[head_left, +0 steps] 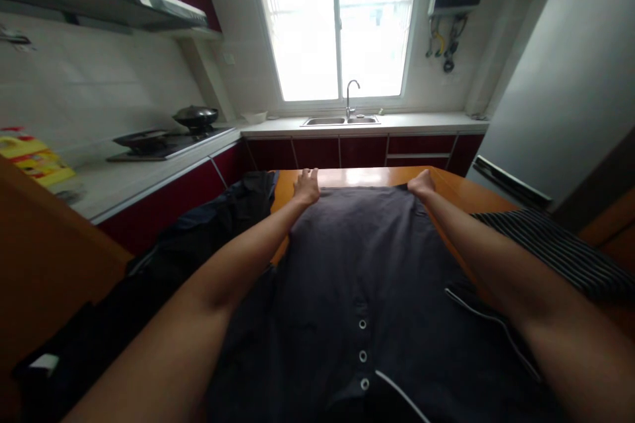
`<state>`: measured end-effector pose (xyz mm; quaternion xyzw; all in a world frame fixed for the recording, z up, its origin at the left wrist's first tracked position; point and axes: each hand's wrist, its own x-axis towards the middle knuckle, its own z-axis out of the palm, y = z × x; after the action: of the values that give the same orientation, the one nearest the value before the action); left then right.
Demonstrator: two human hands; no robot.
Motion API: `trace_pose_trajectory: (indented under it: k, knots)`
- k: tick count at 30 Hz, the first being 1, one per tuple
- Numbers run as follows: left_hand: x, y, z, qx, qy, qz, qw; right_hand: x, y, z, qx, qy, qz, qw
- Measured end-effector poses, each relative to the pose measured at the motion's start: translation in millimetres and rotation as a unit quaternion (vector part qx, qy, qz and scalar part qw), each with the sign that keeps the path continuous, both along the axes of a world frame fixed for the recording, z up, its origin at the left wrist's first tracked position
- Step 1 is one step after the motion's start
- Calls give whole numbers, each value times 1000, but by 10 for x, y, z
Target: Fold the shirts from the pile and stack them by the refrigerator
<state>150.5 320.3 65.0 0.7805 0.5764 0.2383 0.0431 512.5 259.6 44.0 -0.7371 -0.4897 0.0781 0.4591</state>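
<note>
**Dark garment spread between two hands on a kitchen worktop**

The left hand [307,186] is at the garment's far left corner, fingers bent; whether it grips the cloth or only presses it cannot be told. The right hand [421,183] is closed on the far right corner, its fingertips hidden.

The dark grey garment [357,244] runs from between the hands toward the near side, beneath and between the forearms. Three pale rings [363,356] line its near middle, and white cords or trim show close by. Its near end is cut off by the lower edge, where dark folds blend together.

The glossy orange worktop [454,186] shows beyond the far hem. Dark clothes [213,218] heap along the left, their separate pieces hard to make out; a striped cloth [555,251] lies on the right, partly behind the right forearm.

Farther off, a stove with a lidded pan [196,116] stands left, a sink [325,121] beneath a glaring window [307,26], and a grey fridge [555,79], cut off above, at right.
</note>
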Motion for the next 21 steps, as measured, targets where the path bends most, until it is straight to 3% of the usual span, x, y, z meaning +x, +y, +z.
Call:
trace_pose_trajectory:
  k: [2,5,9,12,16,18,21]
  knots:
    - [133,-177,-230,-26,31,-48,998,-213,-115,-141,-32,-49,-7,998]
    - [235,-422,-514,-78,64,-116,988,-621,-359,-353,-83,-173,99,976]
    - [89,-484,-651,-135,99,-130,977,-966,-619,-582,-145,-232,222,936]
    - [-179,-345,-565,-127,100,-70,984,-856,-629,-617,-179,-240,225,927]
    - [-477,-258,-351,-108,89,-25,990,-522,-618,-468,-208,-220,152,941]
    - [-560,-378,-247,-95,86,-38,991,-428,-764,-365,-190,-219,142,946]
    - [-697,-853,-80,-68,65,-147,985,-385,-1279,-205,-117,-216,182,952]
